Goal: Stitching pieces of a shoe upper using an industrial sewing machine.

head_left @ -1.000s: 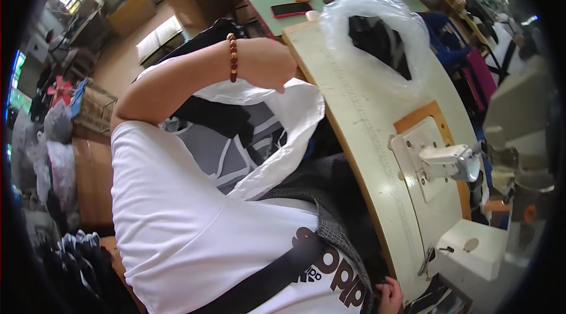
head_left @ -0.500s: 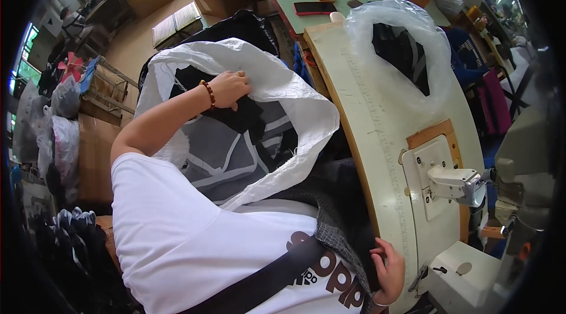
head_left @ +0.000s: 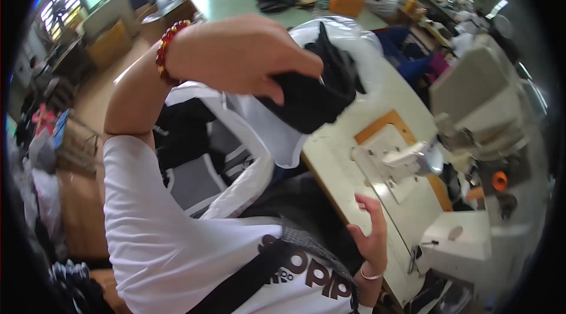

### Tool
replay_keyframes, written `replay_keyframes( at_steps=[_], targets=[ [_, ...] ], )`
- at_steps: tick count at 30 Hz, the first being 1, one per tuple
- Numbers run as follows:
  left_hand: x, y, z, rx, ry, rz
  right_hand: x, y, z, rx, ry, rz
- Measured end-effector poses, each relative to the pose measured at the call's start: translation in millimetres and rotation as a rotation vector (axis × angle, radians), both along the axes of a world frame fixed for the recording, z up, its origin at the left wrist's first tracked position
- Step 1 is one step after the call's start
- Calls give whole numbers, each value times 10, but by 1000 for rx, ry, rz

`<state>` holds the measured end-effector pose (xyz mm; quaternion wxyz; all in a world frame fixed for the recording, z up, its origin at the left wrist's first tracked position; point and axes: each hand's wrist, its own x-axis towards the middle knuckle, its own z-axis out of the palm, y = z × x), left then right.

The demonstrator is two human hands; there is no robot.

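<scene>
My left hand (head_left: 236, 55), with a red beaded bracelet at the wrist, is closed on a black and grey cut fabric piece (head_left: 315, 102). It holds this piece raised between the white sack (head_left: 244, 187) and the sewing table (head_left: 330, 152). Inside the sack lie more black and grey fabric pieces (head_left: 191, 181) with pale edging. My right hand (head_left: 372, 234), a bangle on its wrist, is at the table's near edge with thumb and fingers apart and nothing in it. A clear plastic bag (head_left: 377, 75) on the table is partly hidden behind the raised fabric.
A sewing machine's arm (head_left: 407, 161) stands over its plate on the right of the table. Beyond is a green table (head_left: 227, 2) bearing a black cloth bundle (head_left: 274, 3) and an orange box (head_left: 346, 5). Cardboard boxes (head_left: 82, 211) stand at the left.
My left hand has come up out of the sack and toward the table, now carrying a fabric piece. My right hand's fingers have spread wider. The whole view has shifted.
</scene>
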<state>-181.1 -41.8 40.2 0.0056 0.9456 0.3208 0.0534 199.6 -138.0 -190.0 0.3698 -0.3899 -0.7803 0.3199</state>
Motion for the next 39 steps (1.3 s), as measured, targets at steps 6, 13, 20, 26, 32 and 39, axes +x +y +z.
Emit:
replay_keyframes(
  at_steps=[6, 13, 20, 26, 32, 39],
  targets=[
    [1288, 82, -167, -9, -115, -466, -61, -15, 8, 189, 77, -243],
    [2159, 206, -696, -25, -451, -774, 533, -356, -427, 98, 590, -566],
    [2191, 628, -1216, -633, -282, -622, 1199, -818, -901, -1, 1010, -534],
    [2342, 790, -1543, -1063, -332, -680, 1343, -771, -1205, -105, 1115, -582],
    [2219, 747, -1366, -838, -276, -849, 1357, -856, -1295, -26, 997, -689],
    [2225, 659, -1479, -1168, -31, -721, 1475, -736, -510, 353, 483, -328]
  ],
)
